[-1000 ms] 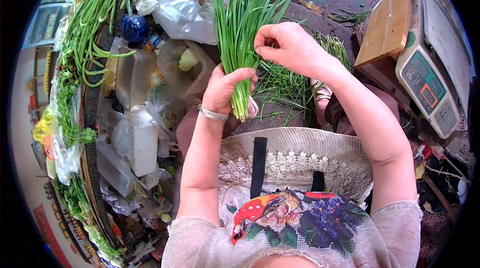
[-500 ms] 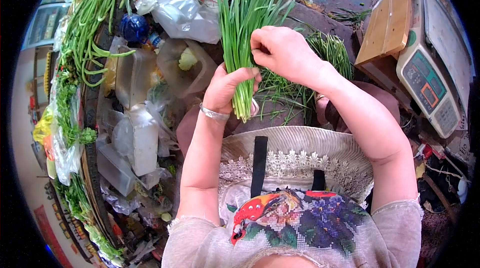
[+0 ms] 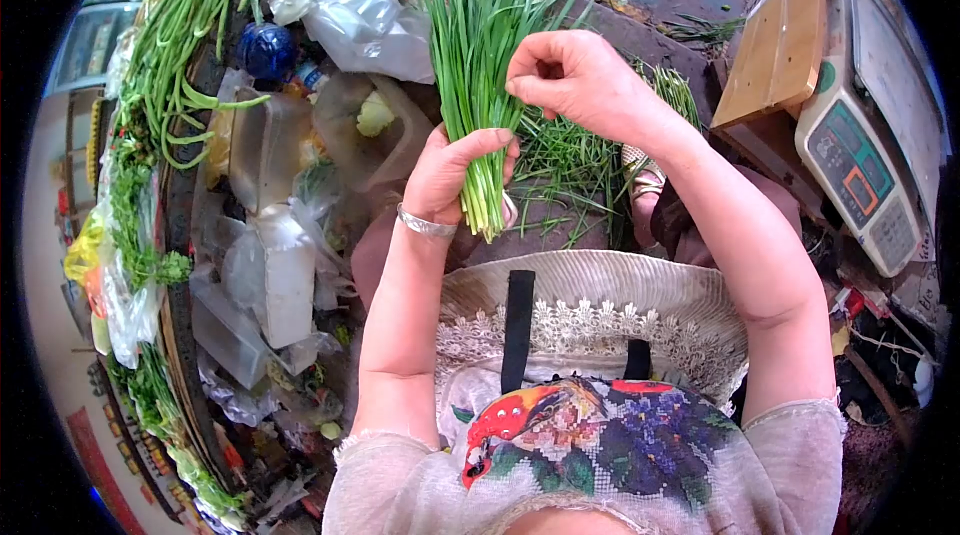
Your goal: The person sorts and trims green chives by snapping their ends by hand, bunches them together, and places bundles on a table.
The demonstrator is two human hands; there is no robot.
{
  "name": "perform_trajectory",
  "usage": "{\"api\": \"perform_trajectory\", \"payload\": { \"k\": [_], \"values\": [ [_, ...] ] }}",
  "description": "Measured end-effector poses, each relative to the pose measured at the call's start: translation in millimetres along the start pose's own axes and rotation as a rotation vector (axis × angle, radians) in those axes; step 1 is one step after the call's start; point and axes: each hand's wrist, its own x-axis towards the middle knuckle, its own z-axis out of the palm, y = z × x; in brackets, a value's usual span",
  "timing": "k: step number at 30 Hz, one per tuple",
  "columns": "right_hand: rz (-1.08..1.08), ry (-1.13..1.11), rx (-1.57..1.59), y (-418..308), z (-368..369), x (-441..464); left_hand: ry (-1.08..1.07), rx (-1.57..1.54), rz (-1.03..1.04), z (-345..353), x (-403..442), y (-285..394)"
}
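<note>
- Left hand (image 3: 445, 175): grip clamped round the lower stalks of the green bunch (image 3: 475, 60), its leaf tips pointing away.
- Right hand (image 3: 580, 80): curled just beside the bunch; cannot tell whether its grip pinches anything.
- Loose green blades (image 3: 575, 160) lie beyond.

Head view: from head height, facing forward and steeply down
Shirt (image 3: 600, 445): nearest, bottom centre
Left hand (image 3: 441, 175): farther off, above centre

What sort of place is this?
Probably a vegetable stall or small produce shop: a digital scale at right, long green stalks heaped at left, and a bunch of leafy greens in the left hand.
</note>
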Motion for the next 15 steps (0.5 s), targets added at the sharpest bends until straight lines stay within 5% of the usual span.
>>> {"api": "perform_trajectory", "payload": {
  "k": [15],
  "values": [
    [0.185, -0.064, 0.063, 7, 18, -3, 0.099, 0.152, 0.178, 11, 2, -8]
  ]
}}
